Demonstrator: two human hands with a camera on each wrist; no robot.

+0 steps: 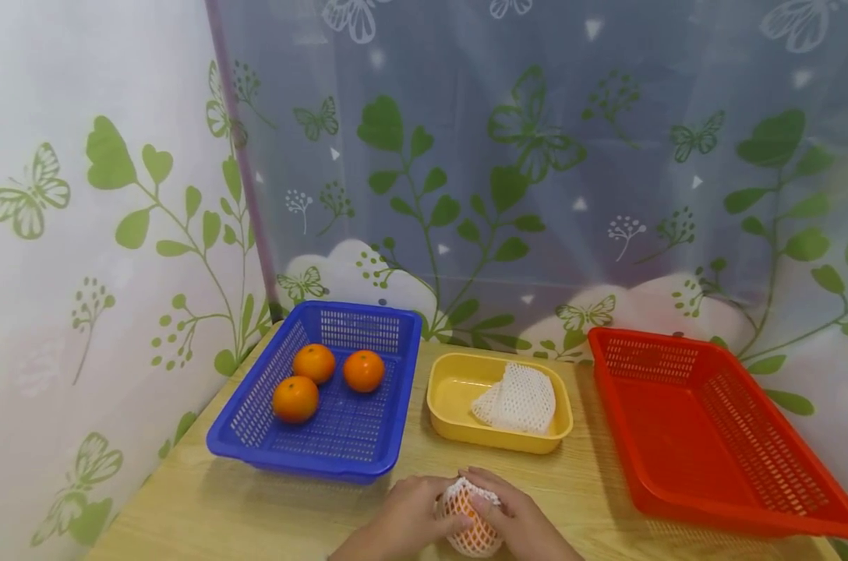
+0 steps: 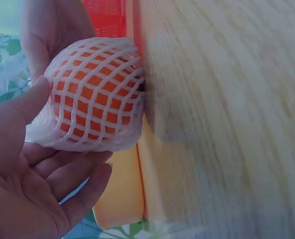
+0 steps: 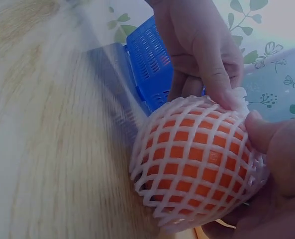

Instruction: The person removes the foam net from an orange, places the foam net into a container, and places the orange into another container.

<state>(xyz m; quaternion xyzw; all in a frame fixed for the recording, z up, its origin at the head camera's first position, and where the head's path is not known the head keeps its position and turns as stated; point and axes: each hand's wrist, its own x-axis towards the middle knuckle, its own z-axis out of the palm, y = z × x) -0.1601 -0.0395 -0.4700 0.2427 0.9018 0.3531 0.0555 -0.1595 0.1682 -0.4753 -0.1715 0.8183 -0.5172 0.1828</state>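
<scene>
An orange in a white foam net sleeve is held between both hands near the table's front edge. On its left side, the left hand grips it, thumb across the netting and fingers curled behind. From the other side the right hand holds it, its thumb on the upper part of the net. Close up in the left wrist view, the mesh covers the fruit, with orange peel showing through. In the right wrist view, both thumbs pinch the gathered rim of the net.
Three bare oranges lie in a blue basket at the left. Behind the hands stands a yellow tray with white foam nets in it. A red basket is at the right. A patterned curtain hangs behind the wooden table.
</scene>
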